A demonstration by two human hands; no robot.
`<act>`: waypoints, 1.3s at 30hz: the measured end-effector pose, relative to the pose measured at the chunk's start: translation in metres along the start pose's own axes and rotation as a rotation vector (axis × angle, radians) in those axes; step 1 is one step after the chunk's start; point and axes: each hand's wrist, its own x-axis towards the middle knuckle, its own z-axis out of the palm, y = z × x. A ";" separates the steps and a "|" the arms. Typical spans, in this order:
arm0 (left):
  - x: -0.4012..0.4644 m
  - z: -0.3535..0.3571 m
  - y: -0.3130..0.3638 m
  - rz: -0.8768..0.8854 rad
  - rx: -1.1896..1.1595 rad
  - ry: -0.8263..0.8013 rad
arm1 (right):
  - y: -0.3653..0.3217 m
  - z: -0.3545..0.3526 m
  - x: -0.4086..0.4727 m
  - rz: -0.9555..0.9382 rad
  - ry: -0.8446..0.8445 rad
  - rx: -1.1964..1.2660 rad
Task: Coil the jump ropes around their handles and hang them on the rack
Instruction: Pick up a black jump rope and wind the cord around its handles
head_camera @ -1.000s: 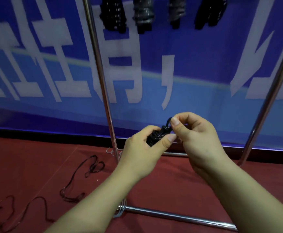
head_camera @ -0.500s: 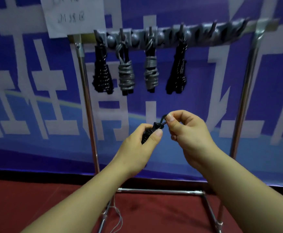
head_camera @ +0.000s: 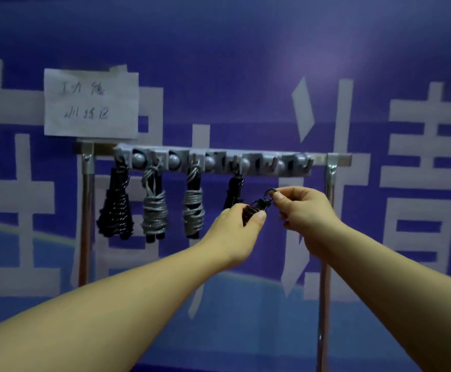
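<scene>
Black coiled rope [head_camera: 255, 208], gripped by both hands [head_camera: 270, 213], has risen nearer the rack [head_camera: 213, 161].

Both hands [head_camera: 272, 214] raised, fingers pinching

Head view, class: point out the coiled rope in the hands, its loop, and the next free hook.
coiled rope [head_camera: 251, 210], head view, on its black windings.
loop [head_camera: 270, 191], head view, on its top curve.
free hook [head_camera: 271, 164], head view, on its bend.
</scene>
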 end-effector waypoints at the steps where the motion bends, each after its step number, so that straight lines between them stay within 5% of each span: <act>1: 0.006 0.002 0.005 -0.014 0.017 0.012 | -0.004 -0.002 0.004 -0.002 0.011 -0.010; 13: 0.053 0.006 0.052 -0.047 -0.003 0.212 | -0.047 -0.005 0.055 -0.077 0.091 0.011; 25: 0.069 0.010 0.050 -0.234 -0.017 0.060 | -0.023 -0.009 0.069 0.066 0.094 -0.005; 36: 0.040 0.053 -0.007 -0.110 -0.153 0.040 | 0.052 -0.014 0.014 0.223 0.080 0.059; 39: 0.006 0.066 -0.034 -0.282 -0.247 -0.064 | 0.093 -0.015 -0.019 0.361 0.084 0.069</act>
